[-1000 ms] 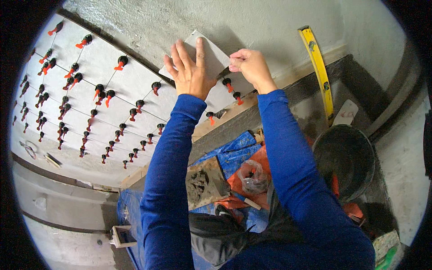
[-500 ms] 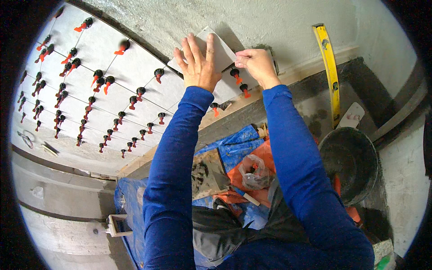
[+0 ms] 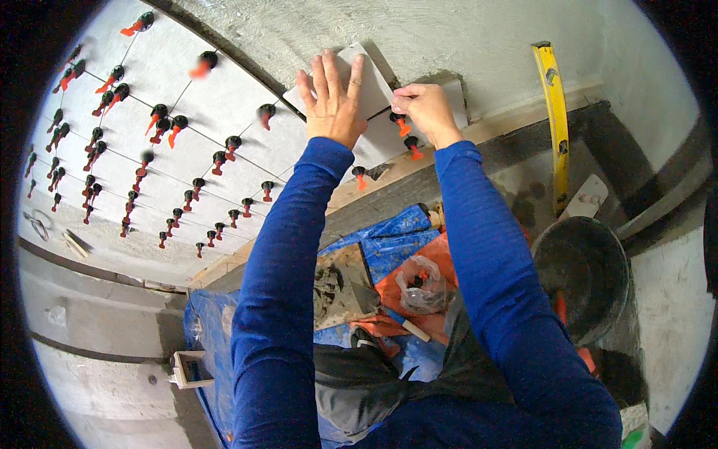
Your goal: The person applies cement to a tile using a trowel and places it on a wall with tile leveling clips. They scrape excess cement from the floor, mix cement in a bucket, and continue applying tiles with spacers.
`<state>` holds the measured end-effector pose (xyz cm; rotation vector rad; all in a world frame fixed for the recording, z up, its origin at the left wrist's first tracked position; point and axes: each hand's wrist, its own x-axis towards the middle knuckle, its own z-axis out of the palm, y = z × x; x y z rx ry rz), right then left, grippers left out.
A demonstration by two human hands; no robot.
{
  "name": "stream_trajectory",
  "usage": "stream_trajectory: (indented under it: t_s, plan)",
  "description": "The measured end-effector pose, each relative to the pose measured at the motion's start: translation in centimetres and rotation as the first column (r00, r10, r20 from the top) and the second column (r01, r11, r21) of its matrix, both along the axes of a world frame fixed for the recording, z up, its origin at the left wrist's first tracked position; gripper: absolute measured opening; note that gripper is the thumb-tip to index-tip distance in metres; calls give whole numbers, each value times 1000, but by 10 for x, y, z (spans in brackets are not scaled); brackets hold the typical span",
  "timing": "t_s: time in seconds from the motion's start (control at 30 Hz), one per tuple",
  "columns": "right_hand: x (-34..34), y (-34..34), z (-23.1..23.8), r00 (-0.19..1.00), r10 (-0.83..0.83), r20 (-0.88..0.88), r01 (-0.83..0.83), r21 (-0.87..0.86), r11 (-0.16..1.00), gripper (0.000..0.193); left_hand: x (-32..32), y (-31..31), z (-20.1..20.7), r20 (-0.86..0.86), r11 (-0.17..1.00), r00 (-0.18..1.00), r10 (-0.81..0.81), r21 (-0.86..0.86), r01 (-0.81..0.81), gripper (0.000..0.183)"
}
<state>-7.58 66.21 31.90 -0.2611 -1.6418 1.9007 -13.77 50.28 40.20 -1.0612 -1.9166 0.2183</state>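
My left hand (image 3: 333, 105) lies with fingers spread over a light grey tile (image 3: 374, 84), pressed against it by the grey wall. At the tile's right corner, the thumb and fingers of my right hand (image 3: 428, 112) are pinched together; what they hold, if anything, is hidden. Just under that hand are tile levelling clips with black bases and red-orange handles (image 3: 410, 147). A neighbouring tile (image 3: 455, 101) shows behind the right hand. To the left, wider pale tiles (image 3: 224, 112) carry several more such clips along their joints.
A wooden batten (image 3: 493, 135) runs along the tiles' lower edge. On the right, a yellow spirit level (image 3: 554, 120) leans near a dark bucket (image 3: 582, 262). Below, a mortar-smeared board (image 3: 336, 288) and a clear plastic bag (image 3: 422, 288) rest on blue and orange sheeting.
The view has shifted slightly, and the right hand's pinched fingers sit a touch lower at the tile's corner. The left hand stays spread on the tile.
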Motion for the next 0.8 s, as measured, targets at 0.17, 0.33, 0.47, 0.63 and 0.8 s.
stream_trajectory:
  t_s: [0.17,0.33,0.47,0.63,0.8]
  plan:
    - [-8,-3,-4,1000,0,-17,0,-3,1000,25,-2,-4,0,31,1000,999,14,-22,-13,126]
    - [-10,-5,-7,997,-32,-69,29,-45,999,22,-4,-7,1,41,1000,999,-10,-25,11,127]
    - [-11,-9,-8,998,-58,-41,58,3,998,19,-5,-10,1,59,999,998,-29,-37,31,127]
    - [-14,-13,-8,996,-71,-48,70,-14,997,19,-8,-11,-2,30,999,1000,-11,-49,12,127]
    - [-18,-14,-10,993,-118,-8,118,16,993,19,-16,-10,-7,-1,997,997,-81,1,81,126]
